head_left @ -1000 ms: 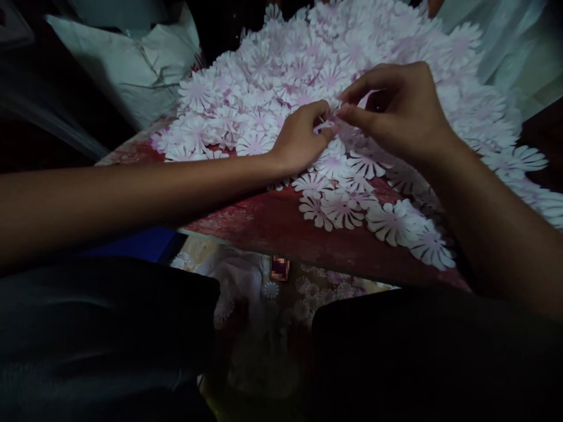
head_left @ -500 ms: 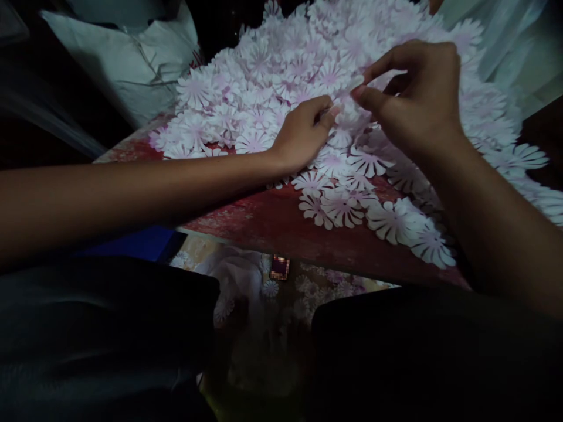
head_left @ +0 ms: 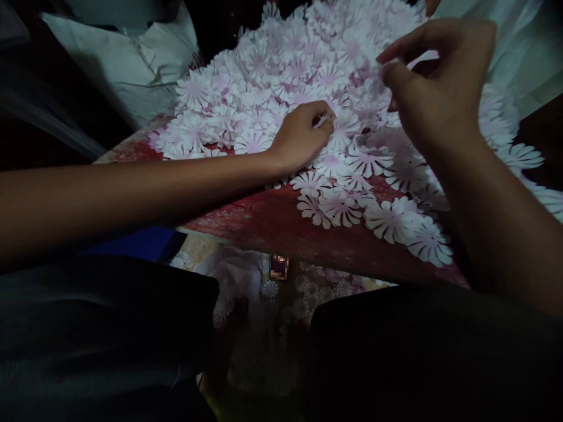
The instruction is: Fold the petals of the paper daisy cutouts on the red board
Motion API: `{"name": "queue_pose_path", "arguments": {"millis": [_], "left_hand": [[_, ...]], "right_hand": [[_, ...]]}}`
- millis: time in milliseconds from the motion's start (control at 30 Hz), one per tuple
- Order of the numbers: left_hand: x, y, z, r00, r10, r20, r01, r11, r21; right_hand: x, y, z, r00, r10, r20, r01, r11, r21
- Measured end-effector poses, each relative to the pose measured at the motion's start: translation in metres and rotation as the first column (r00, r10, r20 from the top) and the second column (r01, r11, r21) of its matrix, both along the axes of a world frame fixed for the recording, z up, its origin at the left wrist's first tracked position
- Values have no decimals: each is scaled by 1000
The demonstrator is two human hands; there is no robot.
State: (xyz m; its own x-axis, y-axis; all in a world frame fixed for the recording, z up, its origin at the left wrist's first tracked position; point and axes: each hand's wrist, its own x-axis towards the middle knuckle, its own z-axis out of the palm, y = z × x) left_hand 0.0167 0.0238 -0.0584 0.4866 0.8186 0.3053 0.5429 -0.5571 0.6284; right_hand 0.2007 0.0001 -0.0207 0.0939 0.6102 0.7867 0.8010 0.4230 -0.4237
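Note:
A large heap of white, petal-shaped flower cutouts (head_left: pixel 299 67) with pale pink-purple centres covers most of the red table (head_left: pixel 250 205). My left hand (head_left: pixel 303 133) rests low against the front of the heap, thumb and forefinger pinched together. White petals surround its fingertips, so what it grips cannot be made out. Higher and to the right, my right hand (head_left: pixel 446 85) hovers over the heap. Its thumb and forefinger tips nearly meet in a pinch, slightly blurred; whatever is between them is too small to name. Several loose flower cutouts (head_left: pixel 391 220) lie near the table's front edge.
A white sack (head_left: pixel 127 64) stands at the back left, beyond the table. Clear plastic sheeting (head_left: pixel 510 35) hangs at the right. Below the table edge, more flower cutouts (head_left: pixel 270 288) and a sheer plastic bag (head_left: pixel 240 275) lie on the floor, beside a blue object (head_left: pixel 132 243).
My right hand has moved up and to the right, away from my left hand. The white petal seen at its fingertips earlier no longer shows clearly. My left hand has barely moved.

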Motion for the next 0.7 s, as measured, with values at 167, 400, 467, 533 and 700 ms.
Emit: {"name": "queue_pose_path", "arguments": {"millis": [167, 400, 467, 533, 700], "left_hand": [[1, 3, -1, 994, -21, 104, 26, 998, -49], [0, 8, -1, 996, -22, 86, 23, 1000, -10], [-1, 7, -2, 997, -11, 73, 12, 1000, -14], [-1, 6, -1, 997, -8, 76, 10, 1000, -21], [0, 5, 0, 987, -21, 161, 25, 999, -24]], "right_hand": [[-7, -6, 3, 979, -114, 166, 122, 992, -35], [-4, -8, 1, 977, -152, 147, 170, 979, -115], [-6, -7, 0, 984, -148, 102, 166, 964, -207], [-8, -7, -2, 991, -111, 79, 128, 955, -269], [-12, -4, -9, 987, 52, 149, 31, 863, -504]]}}
